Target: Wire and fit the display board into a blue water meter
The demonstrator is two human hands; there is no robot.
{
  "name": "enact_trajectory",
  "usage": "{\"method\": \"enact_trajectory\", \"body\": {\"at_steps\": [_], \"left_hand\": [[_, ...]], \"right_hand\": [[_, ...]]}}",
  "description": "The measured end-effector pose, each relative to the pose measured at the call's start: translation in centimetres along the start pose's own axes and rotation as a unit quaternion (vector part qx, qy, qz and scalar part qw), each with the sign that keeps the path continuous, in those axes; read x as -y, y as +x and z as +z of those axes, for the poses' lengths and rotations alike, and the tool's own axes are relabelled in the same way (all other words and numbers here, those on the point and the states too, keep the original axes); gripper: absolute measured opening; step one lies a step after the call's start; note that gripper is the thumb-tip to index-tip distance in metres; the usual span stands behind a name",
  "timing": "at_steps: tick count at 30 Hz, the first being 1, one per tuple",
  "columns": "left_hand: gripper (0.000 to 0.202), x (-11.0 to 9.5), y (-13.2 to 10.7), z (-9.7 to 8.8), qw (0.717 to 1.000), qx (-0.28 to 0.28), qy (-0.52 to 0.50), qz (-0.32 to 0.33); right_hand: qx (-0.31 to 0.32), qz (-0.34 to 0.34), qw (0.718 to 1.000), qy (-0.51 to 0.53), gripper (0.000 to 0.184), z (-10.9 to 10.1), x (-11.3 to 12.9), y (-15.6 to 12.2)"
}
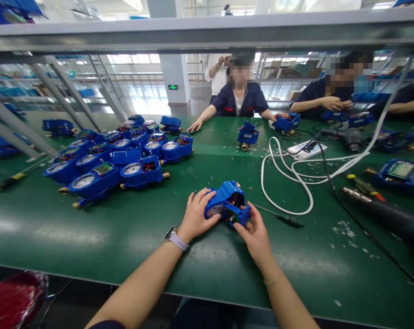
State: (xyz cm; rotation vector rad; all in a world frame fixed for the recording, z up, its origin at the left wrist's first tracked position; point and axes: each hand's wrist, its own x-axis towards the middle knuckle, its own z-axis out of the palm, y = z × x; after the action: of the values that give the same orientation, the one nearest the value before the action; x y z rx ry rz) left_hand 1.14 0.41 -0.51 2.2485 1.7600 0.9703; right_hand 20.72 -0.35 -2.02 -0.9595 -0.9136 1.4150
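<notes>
Item in hand: one blue water meter (224,197), resting on the green tabletop (131,233) about midway along its near edge and set a little back from it, with its hinged lid raised. Your left hand (197,215) is wrapped around the meter's left side, fingers curled over the housing and gripping it; a wristwatch (174,238) sits on that wrist. Your right hand (256,236) grasps the meter's front right corner, with thumb and fingertips pinched on the small blue cover there. Open room: a bare strip of tabletop runs along the near edge to the left of your left forearm, and a narrower bare patch lies to the right of your right wrist. Toward the far left corner: a cluster of blue meters (117,160), packed side by side, well apart from your hands. At the left edge: a yellow-handled screwdriver (8,182). Just beside the held meter, on its right: a thin black tool (282,219), lying flat and pointing at the meter. Right of centre: a looped white cable (289,183) leading to a white power strip (307,149). Near the right edge: a long dark tool (385,215), with white scraps (343,228) scattered before it. Near the far edge, in the middle: a single blue meter (248,135). Behind the far edge: a co-worker's hand (195,125) lies flat on the tabletop.
</notes>
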Motion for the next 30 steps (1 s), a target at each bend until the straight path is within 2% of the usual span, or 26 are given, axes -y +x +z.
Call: {"method": "enact_trajectory", "body": {"at_steps": [4, 7, 18, 30], "left_hand": [[0.063, 0.3, 0.0, 0.1, 1.0, -0.001, 0.004, 0.008], [0.064, 0.4, 0.0, 0.1, 1.0, -0.001, 0.007, 0.015], [0.066, 0.6, 0.0, -0.1, 1.0, 0.013, 0.012, 0.013], [0.068, 1.0, 0.0, 0.0, 1.0, 0.026, 0.001, 0.011]], "right_hand": [[-0.022, 0.045, 0.997, 0.05, 0.062, -0.4, 0.4, 0.3], [-0.021, 0.071, 0.994, 0.084, 0.055, -0.7, 0.6, 0.6], [-0.034, 0.133, 0.979, 0.153, 0.044, -1.0, 0.9, 1.0], [-0.026, 0.132, 0.98, 0.145, 0.038, -1.2, 0.9, 1.1]]}}
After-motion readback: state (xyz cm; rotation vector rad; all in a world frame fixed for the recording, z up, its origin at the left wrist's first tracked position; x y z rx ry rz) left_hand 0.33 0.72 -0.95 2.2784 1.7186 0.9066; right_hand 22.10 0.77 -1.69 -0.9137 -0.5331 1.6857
